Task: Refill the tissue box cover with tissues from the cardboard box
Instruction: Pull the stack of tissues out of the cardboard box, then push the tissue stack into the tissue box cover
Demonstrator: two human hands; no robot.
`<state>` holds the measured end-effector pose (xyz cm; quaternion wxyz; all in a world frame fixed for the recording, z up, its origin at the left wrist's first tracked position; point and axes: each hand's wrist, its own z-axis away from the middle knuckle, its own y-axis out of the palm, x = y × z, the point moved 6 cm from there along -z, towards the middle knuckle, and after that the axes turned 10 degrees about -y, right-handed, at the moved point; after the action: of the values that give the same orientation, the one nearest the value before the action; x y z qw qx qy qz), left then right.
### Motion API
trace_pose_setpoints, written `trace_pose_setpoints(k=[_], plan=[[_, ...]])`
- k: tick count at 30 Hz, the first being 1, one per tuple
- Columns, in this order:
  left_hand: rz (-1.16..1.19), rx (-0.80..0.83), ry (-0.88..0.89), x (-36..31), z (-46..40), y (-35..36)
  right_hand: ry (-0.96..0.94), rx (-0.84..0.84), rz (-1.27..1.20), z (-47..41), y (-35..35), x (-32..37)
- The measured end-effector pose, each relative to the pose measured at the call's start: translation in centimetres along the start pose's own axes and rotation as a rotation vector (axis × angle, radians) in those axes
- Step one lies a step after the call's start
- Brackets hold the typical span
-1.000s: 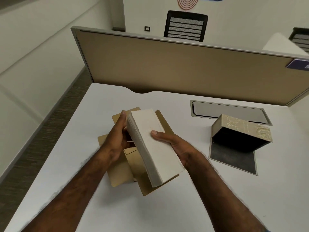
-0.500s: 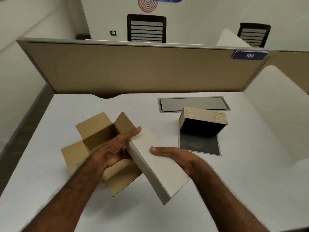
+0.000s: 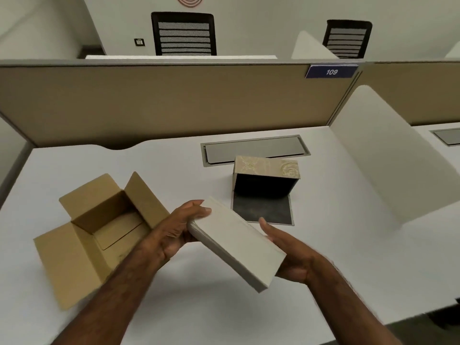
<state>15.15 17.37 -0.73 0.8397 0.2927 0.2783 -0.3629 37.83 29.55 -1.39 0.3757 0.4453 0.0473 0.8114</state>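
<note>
A thick white stack of tissues [image 3: 237, 241] is held above the desk between both hands. My left hand [image 3: 174, 230] grips its far left end, and my right hand [image 3: 291, 255] supports its near right side from below. The brown cardboard box [image 3: 99, 220] sits open on the left with its flaps spread and its inside looks empty. The tissue box cover [image 3: 266, 178], beige with an embossed pattern, lies on its side behind the stack. Its dark hollow faces me and its dark base flap [image 3: 262, 210] lies flat on the desk.
The white desk [image 3: 348, 245] carries a grey cable hatch [image 3: 254, 149] behind the cover. A tan partition [image 3: 161, 100] closes the back, and a white divider [image 3: 388, 165] stands on the right. Two black chairs stand beyond the partition.
Both hands have carried the tissue stack out of the cardboard box and to the right, toward the cover. The view has swung right, and the open box shows fully on the left.
</note>
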Motion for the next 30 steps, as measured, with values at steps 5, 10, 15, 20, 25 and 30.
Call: trace_pose_setpoints(k=[5,10,15,20,25,30], plan=[[0.137,-0.057,0.012,0.9,-2.0,1.9,-0.152,-0.154,-0.169,0.7,-5.6,0.0],[0.179,-0.109,0.018,2.0,-4.4,4.6,-0.252,-0.27,-0.299,0.4,-9.9,0.3],[0.248,-0.155,0.007,3.1,-7.1,6.3,-0.278,-0.23,-0.292,-0.5,-12.6,1.2],[0.236,-0.174,0.0,3.7,-9.6,7.3,-0.325,-0.249,-0.161,-2.0,-14.8,2.7],[0.236,-0.223,-0.007,3.7,-12.4,7.5,-0.337,-0.323,-0.098,-4.5,-16.8,4.2],[0.192,-0.257,-0.013,3.5,-15.3,7.3,-0.314,-0.385,-0.018,-7.4,-18.5,4.9]])
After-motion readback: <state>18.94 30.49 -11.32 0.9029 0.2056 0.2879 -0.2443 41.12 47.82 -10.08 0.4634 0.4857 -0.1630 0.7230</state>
